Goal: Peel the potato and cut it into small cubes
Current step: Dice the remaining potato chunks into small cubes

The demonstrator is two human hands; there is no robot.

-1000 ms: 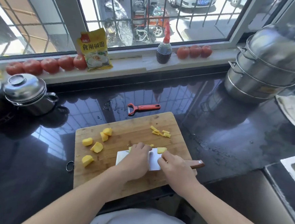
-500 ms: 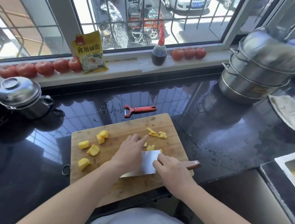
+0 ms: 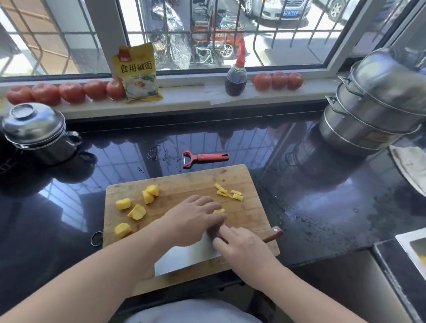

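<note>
From my head camera: a yellow packet [image 3: 137, 75] leans on the far windowsill, printed "食用碱面" in dark characters. Beyond the bars, the parked car's blue plate [image 3: 290, 13] is too blurred for me to read surely.

On the wooden cutting board [image 3: 248, 212], the potato is peeled and bright yellow. Five chunky potato pieces [image 3: 137, 207] sit scattered at the board's left. A little heap of thin potato sticks [image 3: 230, 192] lies at the far right corner. One more potato bit [image 3: 219, 211] peeks out right at my left fingertips.

My left hand [image 3: 192, 221] lies palm down mid-board, fingers bent over that bit and pressing on it; how much potato is under the hand I can't tell. My right hand [image 3: 243, 245] is wrapped around the cleaver [image 3: 189, 256] where blade meets handle. The brown wooden handle end pokes out to the right. The broad blade slants toward the near-left, just beside my left hand.

The red peeler [image 3: 204, 158] lies on the black counter [image 3: 317, 210], just past the board's far edge.
</note>
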